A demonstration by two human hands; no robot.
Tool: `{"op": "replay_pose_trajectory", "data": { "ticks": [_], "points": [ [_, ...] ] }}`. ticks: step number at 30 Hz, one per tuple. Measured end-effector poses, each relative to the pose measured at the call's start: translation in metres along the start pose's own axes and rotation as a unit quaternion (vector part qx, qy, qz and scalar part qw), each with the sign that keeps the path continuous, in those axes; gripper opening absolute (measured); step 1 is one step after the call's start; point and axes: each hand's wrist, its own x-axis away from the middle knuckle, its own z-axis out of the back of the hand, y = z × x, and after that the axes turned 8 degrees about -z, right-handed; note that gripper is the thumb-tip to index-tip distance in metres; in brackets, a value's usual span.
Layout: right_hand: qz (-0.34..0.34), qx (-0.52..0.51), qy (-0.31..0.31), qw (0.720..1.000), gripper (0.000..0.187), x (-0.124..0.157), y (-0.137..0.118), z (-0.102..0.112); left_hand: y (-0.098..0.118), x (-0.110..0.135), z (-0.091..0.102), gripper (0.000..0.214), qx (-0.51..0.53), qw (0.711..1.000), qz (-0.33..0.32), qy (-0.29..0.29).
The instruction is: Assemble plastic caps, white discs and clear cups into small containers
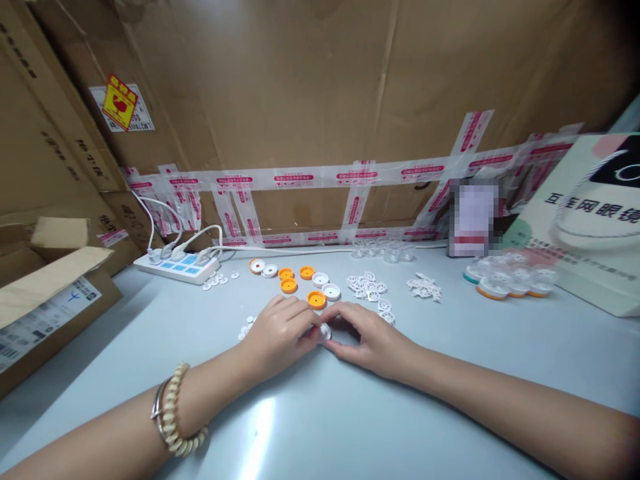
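My left hand [283,332] and my right hand [365,337] meet at the middle of the pale table [320,413]. The fingers of both are curled and pinch one small white round part [325,331] between them. Just beyond the hands lie orange caps [317,299] and white caps [331,291]. A heap of white wheel-shaped inserts [369,287] lies to the right of the caps. A few tiny white discs [245,330] rest by my left hand. My left wrist carries a coiled bracelet.
A white power strip [177,267] with plugged cables sits at the back left. A cardboard box [45,300] stands at the left edge. Assembled clear-topped caps [505,280] and a printed bag [590,220] are at the right. Taped cardboard walls the back.
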Motion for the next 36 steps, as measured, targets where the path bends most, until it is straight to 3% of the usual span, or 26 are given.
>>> {"op": "replay_pose_trajectory", "data": {
  "ticks": [8,25,36],
  "points": [
    [-0.008,-0.002,-0.010,1.000,0.017,-0.0007,0.0003,0.0002,-0.0009,0.0019,0.0004,0.010,-0.024,0.999,-0.027,-0.028],
    [-0.005,-0.010,-0.012,1.000,0.017,0.0013,0.0007,-0.0001,0.0024,-0.0008,0.0041,0.014,-0.037,0.999,-0.041,0.001],
    [-0.012,-0.026,-0.020,0.999,0.019,0.0019,0.0021,-0.0001,-0.0005,0.0015,0.0048,0.012,-0.039,0.996,-0.066,-0.043]
  ]
}}
